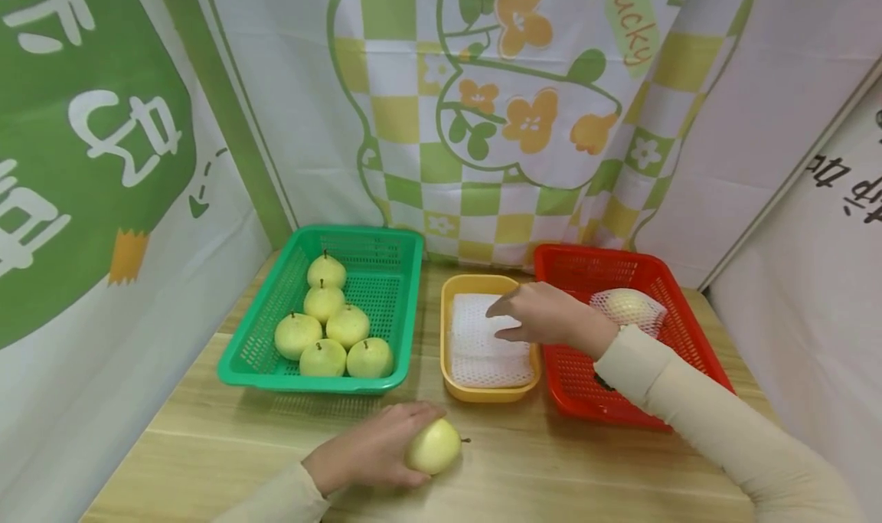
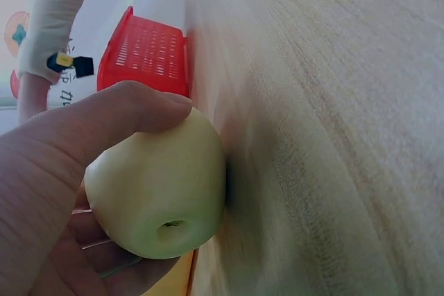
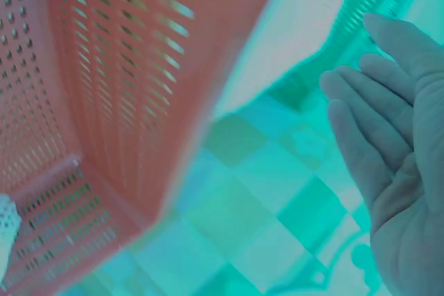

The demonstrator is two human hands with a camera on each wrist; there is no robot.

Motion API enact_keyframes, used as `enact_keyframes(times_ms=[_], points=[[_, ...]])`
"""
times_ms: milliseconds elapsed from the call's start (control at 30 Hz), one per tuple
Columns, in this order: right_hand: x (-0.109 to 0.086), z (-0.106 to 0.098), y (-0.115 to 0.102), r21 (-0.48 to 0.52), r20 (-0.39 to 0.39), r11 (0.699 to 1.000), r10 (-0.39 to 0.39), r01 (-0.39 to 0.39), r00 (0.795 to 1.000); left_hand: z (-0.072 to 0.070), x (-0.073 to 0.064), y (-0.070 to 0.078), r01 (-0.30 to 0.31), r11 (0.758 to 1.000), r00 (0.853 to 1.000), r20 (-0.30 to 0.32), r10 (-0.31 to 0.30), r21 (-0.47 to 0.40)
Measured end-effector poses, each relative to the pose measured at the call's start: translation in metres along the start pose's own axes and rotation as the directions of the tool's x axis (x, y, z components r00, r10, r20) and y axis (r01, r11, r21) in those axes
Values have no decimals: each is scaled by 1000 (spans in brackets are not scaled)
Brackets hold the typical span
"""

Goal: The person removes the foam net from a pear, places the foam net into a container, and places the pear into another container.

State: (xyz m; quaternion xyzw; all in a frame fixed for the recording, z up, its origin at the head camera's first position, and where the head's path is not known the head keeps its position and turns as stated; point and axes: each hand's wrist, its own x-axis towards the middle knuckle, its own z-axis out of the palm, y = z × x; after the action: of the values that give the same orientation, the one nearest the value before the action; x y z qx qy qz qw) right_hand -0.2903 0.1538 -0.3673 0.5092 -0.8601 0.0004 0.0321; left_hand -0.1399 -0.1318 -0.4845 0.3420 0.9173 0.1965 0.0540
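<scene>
A yellow-green pear (image 1: pixel 436 448) lies on its side at the table's front, its stem pointing right. My left hand (image 1: pixel 377 445) grips it from the left. In the left wrist view the thumb curves over the pear (image 2: pixel 163 185), with fingers beneath. My right hand (image 1: pixel 544 315) hovers over a yellow tray (image 1: pixel 491 394) that holds white foam net sleeves (image 1: pixel 482 347). The right wrist view shows the right hand (image 3: pixel 395 123) with loosely bent fingers and nothing between thumb and fingers. Whether its fingertips touch the sleeves is hard to tell.
Several pears (image 1: pixel 324 358) sit in a green basket (image 1: pixel 234 370) on the left. On the right, a red basket (image 1: pixel 606 412) holds one pear in a foam net (image 1: pixel 628 308), partly behind the right forearm. A patterned curtain (image 1: pixel 413 125) hangs at the back.
</scene>
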Motion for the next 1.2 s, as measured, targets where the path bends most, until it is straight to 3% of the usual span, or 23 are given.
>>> enact_keyframes(times_ms=[167, 367, 633, 933, 1200], points=[[-23, -22, -9, 35, 37, 990, 137, -138, 990, -2, 0, 2, -6, 1000, 1000, 0, 6, -3], [-59, -28, -30, 61, 136, 946, 307, -318, 942, -5, 0, 3, -26, 1000, 1000, -1, 26, -16], [-92, 13, -53, 74, 106, 929, 353, -362, 930, -4, 1, 3, -23, 1000, 1000, 10, 23, -11], [-105, 59, -59, 144, -12, 915, 382, -376, 924, -2, 0, 4, -31, 999, 1000, 2, 31, 14], [-106, 78, -63, 34, -95, 928, 373, -372, 923, -3, -3, 6, -40, 999, 999, -13, 40, 36]])
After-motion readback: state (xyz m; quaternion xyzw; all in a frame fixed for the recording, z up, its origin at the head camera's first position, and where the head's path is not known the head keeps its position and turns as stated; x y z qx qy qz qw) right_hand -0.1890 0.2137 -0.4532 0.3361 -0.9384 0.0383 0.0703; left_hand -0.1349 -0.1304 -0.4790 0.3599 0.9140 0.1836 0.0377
